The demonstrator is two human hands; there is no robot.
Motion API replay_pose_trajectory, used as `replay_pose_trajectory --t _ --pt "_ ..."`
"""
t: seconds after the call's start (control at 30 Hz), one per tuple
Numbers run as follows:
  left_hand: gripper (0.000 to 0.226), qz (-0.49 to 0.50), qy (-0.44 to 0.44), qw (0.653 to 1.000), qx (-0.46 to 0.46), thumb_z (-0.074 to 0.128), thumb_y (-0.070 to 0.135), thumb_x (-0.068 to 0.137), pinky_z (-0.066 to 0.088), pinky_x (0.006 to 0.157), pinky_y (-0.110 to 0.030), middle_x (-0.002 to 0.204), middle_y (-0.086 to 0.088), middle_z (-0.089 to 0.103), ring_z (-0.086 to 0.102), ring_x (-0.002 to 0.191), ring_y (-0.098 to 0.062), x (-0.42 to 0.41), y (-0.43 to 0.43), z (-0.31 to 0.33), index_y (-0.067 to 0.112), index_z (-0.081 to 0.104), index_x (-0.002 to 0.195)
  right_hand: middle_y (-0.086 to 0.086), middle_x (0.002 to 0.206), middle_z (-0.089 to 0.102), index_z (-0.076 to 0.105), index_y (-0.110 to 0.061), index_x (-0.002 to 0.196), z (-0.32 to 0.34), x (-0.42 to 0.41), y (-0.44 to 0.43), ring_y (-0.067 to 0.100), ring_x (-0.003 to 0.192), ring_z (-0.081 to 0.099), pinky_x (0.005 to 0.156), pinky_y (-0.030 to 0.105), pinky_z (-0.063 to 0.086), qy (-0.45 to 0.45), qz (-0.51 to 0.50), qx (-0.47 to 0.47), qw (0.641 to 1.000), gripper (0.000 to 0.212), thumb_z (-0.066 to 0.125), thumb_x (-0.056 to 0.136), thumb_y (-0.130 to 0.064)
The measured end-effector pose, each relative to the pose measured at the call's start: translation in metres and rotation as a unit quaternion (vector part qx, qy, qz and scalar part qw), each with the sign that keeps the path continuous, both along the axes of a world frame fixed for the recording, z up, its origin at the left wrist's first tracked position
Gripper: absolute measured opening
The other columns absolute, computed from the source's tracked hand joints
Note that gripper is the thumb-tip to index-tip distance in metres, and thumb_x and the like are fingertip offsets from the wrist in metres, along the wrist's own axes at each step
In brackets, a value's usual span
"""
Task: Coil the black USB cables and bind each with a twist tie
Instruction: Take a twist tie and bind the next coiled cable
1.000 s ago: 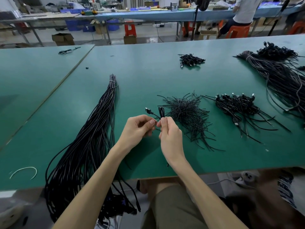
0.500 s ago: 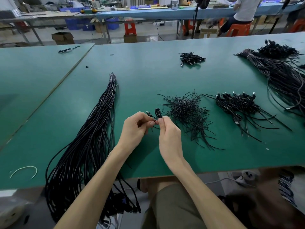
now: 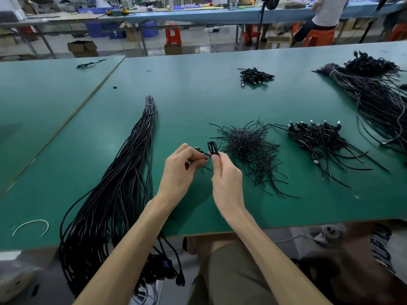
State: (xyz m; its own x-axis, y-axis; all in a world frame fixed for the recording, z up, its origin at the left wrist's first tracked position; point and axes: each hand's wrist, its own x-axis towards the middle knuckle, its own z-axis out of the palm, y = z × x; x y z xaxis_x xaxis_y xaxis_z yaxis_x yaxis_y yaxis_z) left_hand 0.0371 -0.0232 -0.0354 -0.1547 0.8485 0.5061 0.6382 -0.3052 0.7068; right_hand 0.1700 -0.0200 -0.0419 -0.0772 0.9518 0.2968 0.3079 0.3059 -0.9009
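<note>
Head view: binding one coiled cable (image 3: 213,149).
My right hand (image 3: 226,179) pinches it above the table (image 3: 66,164), beside the tie pile (image 3: 248,144); my left hand (image 3: 180,170) pinches a thin strand (image 3: 203,153). Next, I judge, the tie needs twisting tight.

Green table (image 3: 220,95), black cable bundle (image 3: 123,183), black twist ties (image 3: 248,142), orange stools (image 3: 317,37), white loop (image 3: 30,225)
</note>
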Motion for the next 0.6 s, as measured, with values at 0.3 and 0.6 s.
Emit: replay_pose_trajectory --t 0.3,0.6 --pt "0.007 -0.031 -0.064 0.997 -0.029 0.078 0.009 0.091 0.049 0.065 -0.019 0.08 0.003 0.07 0.067 0.064 -0.014 0.0002 -0.0011 -0.0017 0.015 0.073 0.09 -0.007 0.079 0.059 0.062 -0.011 0.108 -0.0002 -0.0001 0.0006 0.005 0.063 0.045 0.058 0.019 0.03 -0.019 -0.01 0.008 1.0 0.032 0.038 0.112 -0.031" --pt "0.039 -0.096 -0.221 0.961 -0.138 0.059 0.044 0.099 0.043 0.045 -0.027 0.073 -0.004 0.072 0.069 0.061 -0.022 0.0013 -0.0015 0.0036 0.008 0.072 0.091 0.0 0.099 0.069 0.065 -0.01 0.113 0.0042 -0.0008 -0.0044 0.017 0.085 0.062 0.073 0.029 0.048 -0.059 -0.034 0.034 0.997 0.035 0.036 0.112 -0.029"
